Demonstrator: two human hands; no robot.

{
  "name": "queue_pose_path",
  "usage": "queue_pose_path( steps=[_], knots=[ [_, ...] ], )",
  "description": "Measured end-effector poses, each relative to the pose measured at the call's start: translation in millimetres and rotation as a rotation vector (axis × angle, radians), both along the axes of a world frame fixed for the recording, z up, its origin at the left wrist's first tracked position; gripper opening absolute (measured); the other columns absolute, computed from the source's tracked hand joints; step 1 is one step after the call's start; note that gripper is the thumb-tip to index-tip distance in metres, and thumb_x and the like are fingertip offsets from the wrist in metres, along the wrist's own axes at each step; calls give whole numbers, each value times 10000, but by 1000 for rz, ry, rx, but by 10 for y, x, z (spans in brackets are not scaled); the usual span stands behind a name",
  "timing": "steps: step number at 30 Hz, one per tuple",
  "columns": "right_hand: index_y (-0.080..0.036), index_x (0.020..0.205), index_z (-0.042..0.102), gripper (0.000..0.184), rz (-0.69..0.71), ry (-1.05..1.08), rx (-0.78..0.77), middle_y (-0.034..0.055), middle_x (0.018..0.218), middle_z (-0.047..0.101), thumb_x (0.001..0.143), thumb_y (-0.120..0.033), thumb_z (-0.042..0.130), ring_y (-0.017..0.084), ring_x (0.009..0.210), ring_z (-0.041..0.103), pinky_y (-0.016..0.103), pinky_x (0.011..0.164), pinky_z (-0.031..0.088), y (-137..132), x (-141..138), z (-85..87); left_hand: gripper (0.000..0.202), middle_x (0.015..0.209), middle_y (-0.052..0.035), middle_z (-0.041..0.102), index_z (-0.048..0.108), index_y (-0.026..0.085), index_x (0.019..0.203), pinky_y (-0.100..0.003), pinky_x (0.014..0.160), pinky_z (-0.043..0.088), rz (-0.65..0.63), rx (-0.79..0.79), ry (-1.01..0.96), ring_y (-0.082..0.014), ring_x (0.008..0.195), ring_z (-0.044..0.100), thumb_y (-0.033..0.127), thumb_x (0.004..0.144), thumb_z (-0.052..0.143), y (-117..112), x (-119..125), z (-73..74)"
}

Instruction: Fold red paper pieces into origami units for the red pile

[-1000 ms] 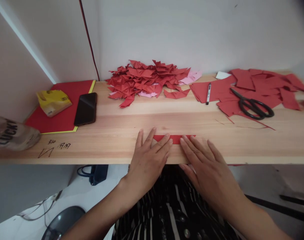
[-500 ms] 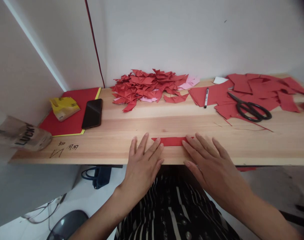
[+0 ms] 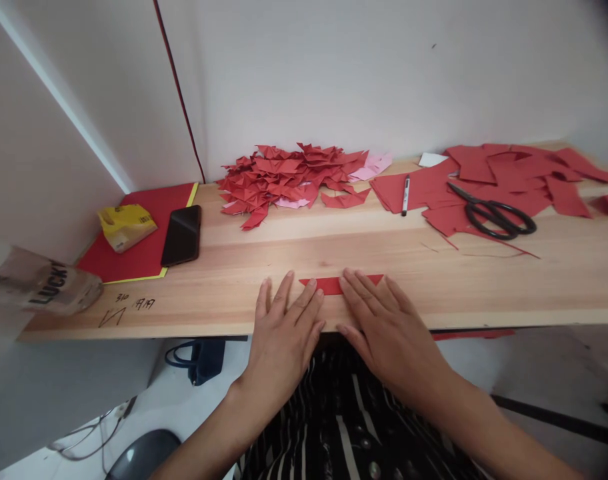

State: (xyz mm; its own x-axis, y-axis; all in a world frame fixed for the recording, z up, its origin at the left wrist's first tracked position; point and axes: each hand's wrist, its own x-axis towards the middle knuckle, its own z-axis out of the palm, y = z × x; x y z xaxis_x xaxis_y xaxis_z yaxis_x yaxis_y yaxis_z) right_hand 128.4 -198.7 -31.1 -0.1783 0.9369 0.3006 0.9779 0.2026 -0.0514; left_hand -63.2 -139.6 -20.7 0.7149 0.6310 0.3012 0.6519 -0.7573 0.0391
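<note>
A folded strip of red paper [image 3: 331,285] lies near the front edge of the wooden desk [image 3: 434,280]. My left hand [image 3: 284,327] rests flat on the desk with its fingers spread, fingertips touching the strip's left end. My right hand [image 3: 384,320] lies flat over the strip's right part, fingers stretched out and pressing on it. Neither hand grips anything.
A heap of folded red paper shapes [image 3: 294,177] sits at the back. Red paper sheets [image 3: 509,177], black scissors [image 3: 494,215] and a pen [image 3: 405,193] lie at the right. A phone [image 3: 182,235] and a yellow packet [image 3: 125,225] rest on a red folder [image 3: 144,250] at the left; a clear bottle [image 3: 39,283] lies beside it.
My right hand has slid left along the red strip and covers more of it. My left hand stays nearly in place.
</note>
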Motion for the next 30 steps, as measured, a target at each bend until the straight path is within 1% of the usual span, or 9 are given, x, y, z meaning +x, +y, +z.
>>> queue_pose_path(
  steps=[3,7,11,15,17,22,24,27,30],
  knots=[
    [-63,1441,429,555,-45,-31,10,132,1505,429,1003,-389,332,268,1383,416,524,1140,273,-96,157,5,410,1448,2,515,509,251,1377,-599,1176,242,-1,3,-4,-302,1427,334,272,969,464,-2,3,4],
    [-82,1453,414,557,-57,-37,15,130,1509,428,998,-394,332,263,1384,416,520,1134,288,-151,235,-5,384,1427,-8,539,540,224,1345,-607,1164,260,12,3,7,-317,1423,338,278,980,435,-21,54,60],
    [-86,1456,411,567,-39,-36,26,135,1512,425,993,-406,346,265,1393,402,517,1135,290,-143,243,-25,486,1516,-58,427,449,158,1422,-585,1166,269,-2,14,29,-320,1449,286,376,991,408,-55,172,71],
    [-78,1452,414,557,-14,-31,31,144,1521,409,987,-382,379,266,1403,386,508,1146,275,-150,275,-45,535,1521,-75,417,450,163,1420,-548,1152,308,-68,9,67,-298,1420,351,466,982,397,-86,222,-1],
    [-82,1454,411,555,-1,-24,30,139,1527,403,981,-371,400,267,1409,375,501,1147,276,-170,290,-54,512,1513,-67,431,453,162,1417,-530,1141,329,-81,21,51,-292,1408,370,430,982,419,-106,193,-41],
    [-130,1452,425,541,37,37,45,112,1522,423,959,-349,473,280,1405,376,515,1145,262,-189,252,-32,413,1407,-40,560,521,178,1353,-470,1111,368,-140,8,-131,-252,1337,443,166,941,507,-163,68,-101],
    [-185,1396,504,462,62,103,53,77,1462,512,963,-345,486,256,1375,420,500,1161,235,-158,217,8,383,1315,-45,630,567,185,1296,-435,1066,408,-168,-28,-242,-224,1238,515,115,922,525,-175,46,-101],
    [-270,1177,668,272,117,227,71,11,1225,691,980,-295,482,198,1213,568,461,1157,239,-71,190,80,269,1146,-35,706,642,206,1164,-376,953,468,-180,-114,-395,-184,1048,588,135,920,554,-152,64,-71],
    [-275,1031,716,266,191,293,58,-10,1017,744,991,-230,457,144,975,659,419,1092,310,41,206,152,138,995,-25,731,689,200,980,-328,851,476,-162,-228,-490,-156,918,611,179,929,562,-56,116,0]
  ],
)
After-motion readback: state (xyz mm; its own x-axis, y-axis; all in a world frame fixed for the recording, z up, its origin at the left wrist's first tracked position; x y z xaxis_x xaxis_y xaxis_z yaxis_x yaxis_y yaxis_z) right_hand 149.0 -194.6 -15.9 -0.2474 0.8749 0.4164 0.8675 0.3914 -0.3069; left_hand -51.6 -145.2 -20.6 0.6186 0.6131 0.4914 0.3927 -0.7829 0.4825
